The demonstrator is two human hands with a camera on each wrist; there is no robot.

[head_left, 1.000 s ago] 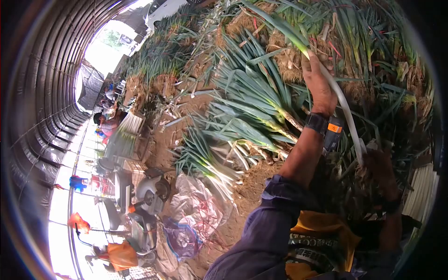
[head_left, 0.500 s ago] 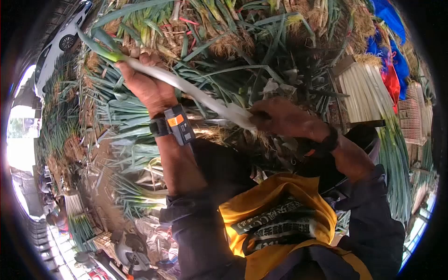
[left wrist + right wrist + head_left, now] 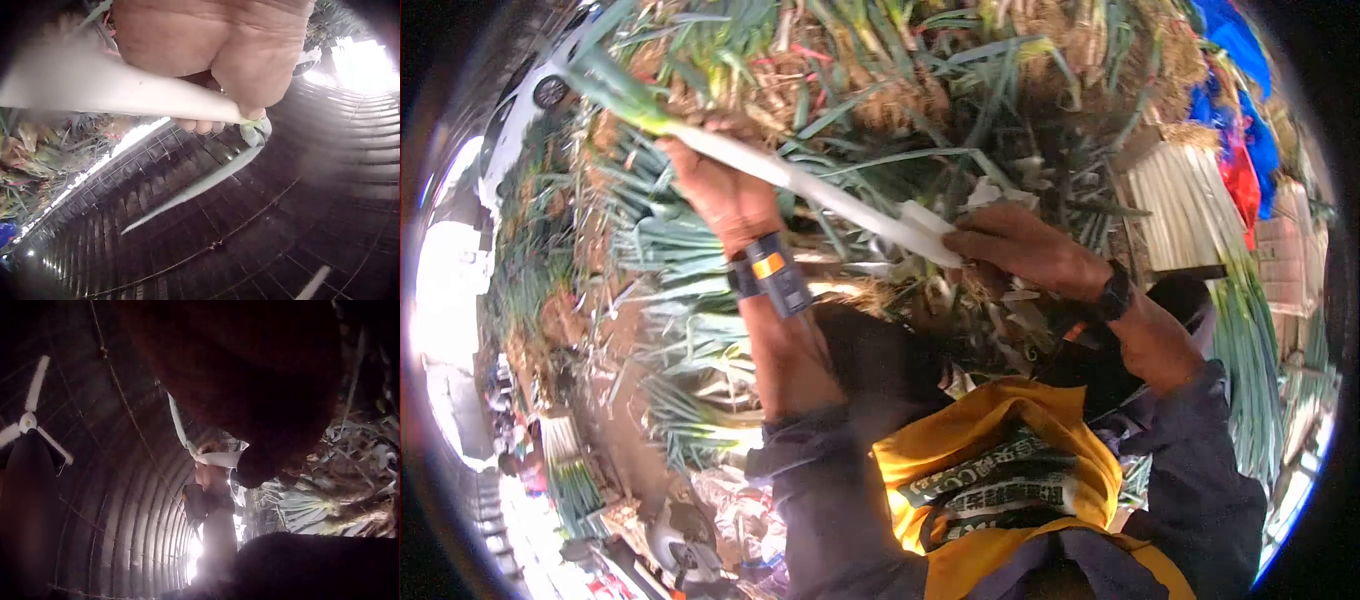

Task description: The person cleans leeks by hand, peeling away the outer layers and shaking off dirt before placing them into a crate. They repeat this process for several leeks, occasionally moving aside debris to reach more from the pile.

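Note:
A long leek with a white stalk [image 3: 830, 195] slants across the head view, its green leaves at the upper left. The left hand [image 3: 725, 190] grips it where white turns to green; in the left wrist view the left hand [image 3: 212, 56] has its fingers curled round the stalk [image 3: 144, 94]. At the root end, the right hand [image 3: 1030, 250] pinches the stalk between thumb and fingers. The right wrist view shows the right hand [image 3: 250, 381] dark and close, with the white stalk [image 3: 220, 459] beside its fingertips.
Leeks with rooty ends lie along the top of the head view. Green leek bundles [image 3: 690, 250] lie at the left. A stack of white-stalked leeks [image 3: 1185, 205] is at the right, near a blue sheet [image 3: 1240, 45] and a pale crate [image 3: 1290, 255].
The head view has swung from the left side to the work in front. Both hands still hold the leek; a strip near the right hand now stands away from the stalk.

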